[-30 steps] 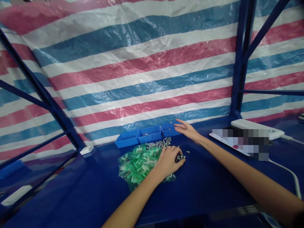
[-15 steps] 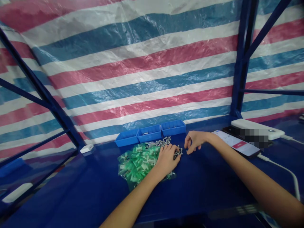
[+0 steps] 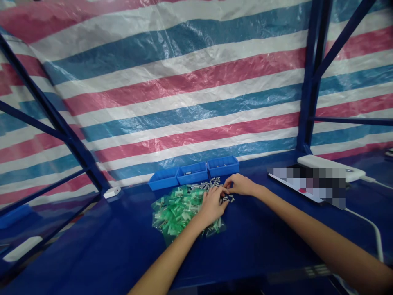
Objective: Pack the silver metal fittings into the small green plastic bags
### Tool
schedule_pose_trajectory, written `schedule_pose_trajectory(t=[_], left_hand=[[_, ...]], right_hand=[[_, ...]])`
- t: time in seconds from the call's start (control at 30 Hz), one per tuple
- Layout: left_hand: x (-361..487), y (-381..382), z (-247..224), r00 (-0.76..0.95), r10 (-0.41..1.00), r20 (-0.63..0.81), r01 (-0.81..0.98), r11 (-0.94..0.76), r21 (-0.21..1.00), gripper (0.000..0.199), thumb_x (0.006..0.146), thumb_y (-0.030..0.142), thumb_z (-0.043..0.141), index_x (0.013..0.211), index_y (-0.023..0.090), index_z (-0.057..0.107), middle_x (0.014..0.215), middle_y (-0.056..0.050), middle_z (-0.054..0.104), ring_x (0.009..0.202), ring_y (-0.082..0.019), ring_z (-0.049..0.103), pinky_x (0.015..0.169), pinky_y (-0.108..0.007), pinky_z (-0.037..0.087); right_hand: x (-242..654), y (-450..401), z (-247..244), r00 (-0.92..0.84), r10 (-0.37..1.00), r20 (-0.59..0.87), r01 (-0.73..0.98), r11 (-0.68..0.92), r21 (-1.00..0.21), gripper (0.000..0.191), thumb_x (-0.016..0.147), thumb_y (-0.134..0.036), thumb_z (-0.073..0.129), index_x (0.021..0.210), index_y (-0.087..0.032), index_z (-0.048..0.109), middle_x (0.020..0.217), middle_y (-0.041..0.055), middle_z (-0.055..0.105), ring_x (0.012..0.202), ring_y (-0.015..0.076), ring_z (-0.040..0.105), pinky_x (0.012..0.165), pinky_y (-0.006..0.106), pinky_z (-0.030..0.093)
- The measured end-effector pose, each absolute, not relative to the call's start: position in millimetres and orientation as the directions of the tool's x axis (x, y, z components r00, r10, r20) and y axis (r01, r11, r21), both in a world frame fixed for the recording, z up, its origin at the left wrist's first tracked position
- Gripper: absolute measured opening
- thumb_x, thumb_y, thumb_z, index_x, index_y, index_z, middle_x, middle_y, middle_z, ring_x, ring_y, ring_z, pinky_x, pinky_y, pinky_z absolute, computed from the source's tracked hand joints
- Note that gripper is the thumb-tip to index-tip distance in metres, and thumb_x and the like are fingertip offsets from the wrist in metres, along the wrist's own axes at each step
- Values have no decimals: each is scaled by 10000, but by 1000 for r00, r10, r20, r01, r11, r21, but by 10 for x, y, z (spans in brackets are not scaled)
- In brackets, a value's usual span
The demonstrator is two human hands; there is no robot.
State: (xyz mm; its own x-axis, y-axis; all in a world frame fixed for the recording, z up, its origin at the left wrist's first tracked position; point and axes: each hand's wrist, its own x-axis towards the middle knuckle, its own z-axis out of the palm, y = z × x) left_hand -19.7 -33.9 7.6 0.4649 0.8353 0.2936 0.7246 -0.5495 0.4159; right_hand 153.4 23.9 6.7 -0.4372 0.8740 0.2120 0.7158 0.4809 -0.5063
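A heap of small clear-and-green plastic bags [image 3: 176,213] with metal pieces inside lies on the blue table [image 3: 245,250]. My left hand [image 3: 212,205] rests at the heap's right edge, its fingers curled round some small metal screws [image 3: 225,199]. Close against its fingertips is my right hand [image 3: 241,184], thumb and fingers pinched together; what they hold is too small to make out. Behind both hands, more loose screws [image 3: 211,183] are spread in front of the blue bins.
Three open blue bins [image 3: 193,174] stand in a row at the back, a few small pieces inside. To the right lie a phone [image 3: 294,186] and a white power bank [image 3: 356,172] with white cables. A white adapter [image 3: 112,192] sits at left, near the blue frame post [image 3: 81,157].
My right hand has moved left, from beside the loose screws to my left hand's fingertips. My left hand has shifted slightly left and nearer.
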Motion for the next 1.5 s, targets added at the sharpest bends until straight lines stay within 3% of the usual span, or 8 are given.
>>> schedule_pose_trajectory(t=[0.17, 0.33, 0.5, 0.6, 0.73, 0.97, 1.23, 1.5], left_hand=[[-224, -230, 76, 261, 888, 379, 612, -456, 647, 178, 754, 305, 565, 883, 184, 553, 767, 3, 548, 631, -114, 507, 635, -256, 401], [-252, -178, 72, 148, 886, 440, 603, -433, 670, 156, 761, 311, 537, 852, 184, 542, 679, 30, 496, 571, -94, 475, 584, -227, 374], [-228, -208, 93, 101, 896, 432, 547, -413, 728, 227, 812, 403, 474, 816, 183, 530, 681, 25, 497, 612, -106, 483, 603, -231, 373], [-209, -237, 123, 95, 915, 392, 518, -382, 765, 317, 856, 436, 389, 693, 181, 484, 628, 26, 465, 624, -116, 464, 610, -238, 365], [-197, -257, 156, 110, 922, 371, 433, -381, 817, 339, 889, 410, 322, 674, 186, 460, 596, 23, 442, 629, -127, 454, 614, -244, 367], [-211, -237, 165, 80, 922, 378, 368, -380, 849, 338, 881, 440, 352, 674, 190, 446, 583, 33, 416, 630, -121, 440, 632, -233, 361], [-245, -194, 115, 28, 904, 427, 431, -396, 811, 326, 877, 441, 369, 780, 185, 548, 764, 3, 491, 741, -128, 487, 695, -238, 390], [-253, -187, 130, 22, 899, 436, 437, -401, 805, 309, 880, 403, 380, 855, 185, 597, 829, -18, 519, 800, -146, 508, 741, -257, 399]], right_hand=[[1620, 294, 58, -313, 885, 345, 748, 453, -484, 175, 700, -256, 598, 834, -227, 707, 843, 23, 705, 798, 183, 644, 686, 258, 459], [1639, 320, 40, -159, 920, 357, 731, 353, -584, 128, 630, -234, 670, 753, -230, 702, 747, 5, 704, 734, 177, 651, 641, 251, 477], [1502, 258, 109, -109, 962, 249, 313, 271, -910, 323, 552, -360, 756, 795, -152, 714, 707, 52, 705, 618, 171, 644, 565, 259, 513], [1370, 176, 162, -115, 972, 204, 85, 214, -973, 407, 530, -403, 767, 838, -141, 712, 740, 62, 710, 620, 156, 642, 589, 270, 530], [1251, 81, 187, -186, 950, 253, -26, 252, -967, 403, 544, -402, 765, 852, -147, 709, 788, 70, 716, 724, 174, 662, 671, 296, 539], [1239, 31, 194, -263, 904, 337, -46, 337, -940, 418, 632, -394, 710, 993, -186, 683, 949, 76, 708, 898, 220, 656, 760, 351, 537], [1194, 28, 195, -229, 881, 414, 30, 432, -902, 359, 689, -419, 652, 961, -190, 698, 962, 75, 706, 875, 229, 658, 692, 354, 554], [1176, 25, 208, -138, 839, 526, 103, 540, -835, 281, 693, -385, 652, 888, -189, 708, 918, 67, 714, 865, 221, 658, 806, 388, 525]])
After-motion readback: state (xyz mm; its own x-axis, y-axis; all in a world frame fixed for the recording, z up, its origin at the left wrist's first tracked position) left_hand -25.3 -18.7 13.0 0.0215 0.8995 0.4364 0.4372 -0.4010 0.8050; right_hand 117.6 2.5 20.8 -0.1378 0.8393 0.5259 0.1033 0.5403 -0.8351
